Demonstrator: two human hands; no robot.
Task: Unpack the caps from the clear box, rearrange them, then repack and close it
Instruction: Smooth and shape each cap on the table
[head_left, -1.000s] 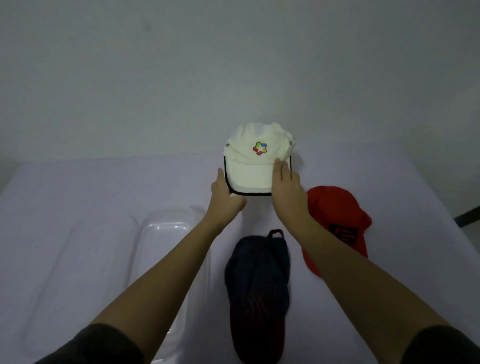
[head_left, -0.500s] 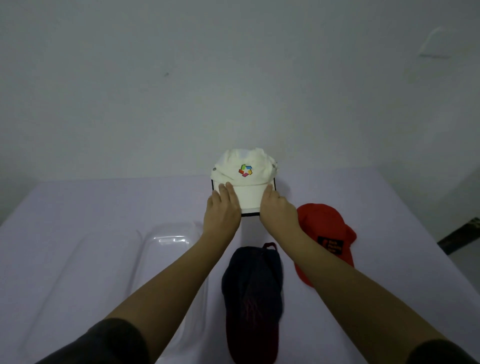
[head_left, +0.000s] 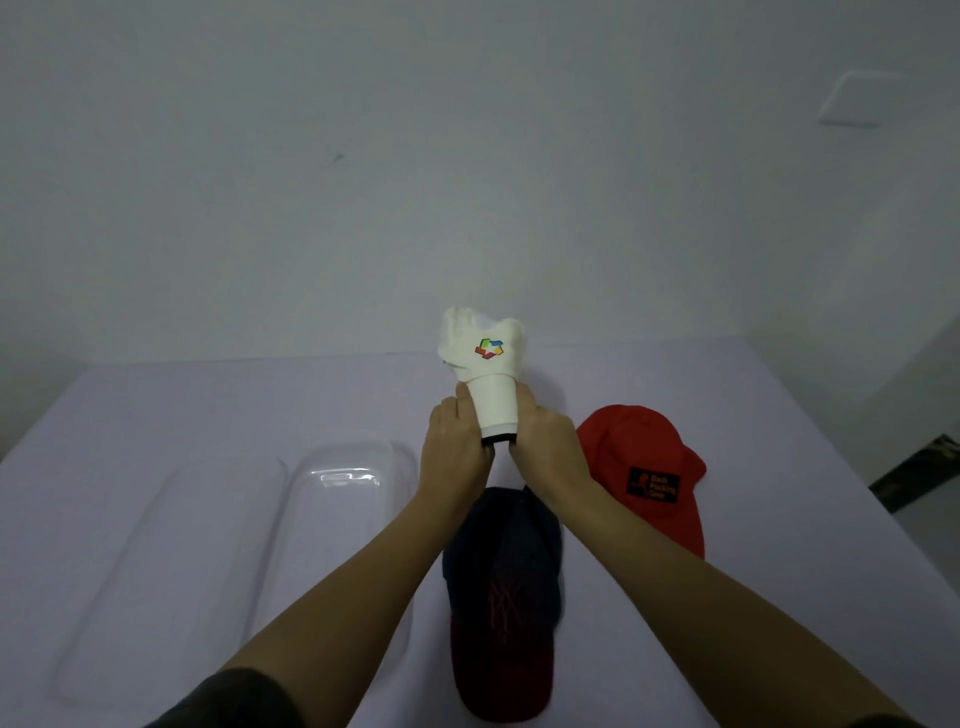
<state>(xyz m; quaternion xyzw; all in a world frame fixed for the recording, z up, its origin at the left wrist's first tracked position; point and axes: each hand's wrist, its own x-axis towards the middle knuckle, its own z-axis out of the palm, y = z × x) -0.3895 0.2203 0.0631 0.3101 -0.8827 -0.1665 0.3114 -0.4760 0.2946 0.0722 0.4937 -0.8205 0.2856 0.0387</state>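
Note:
A white cap with a multicoloured logo is held up at the table's middle, its brim squeezed into a narrow curl. My left hand grips the brim's left side and my right hand grips its right side. A navy cap with a dark red brim lies flat below my hands. To the right lies a red cap with a black patch. The clear box sits open on the left, and its clear lid lies flat further left.
Everything rests on a pale lilac table against a plain white wall. The table's right edge drops off near a dark object on the floor.
Both hands have pressed the white cap's brim inward from flat into a tight curl and lifted the cap. The view has tilted upward.

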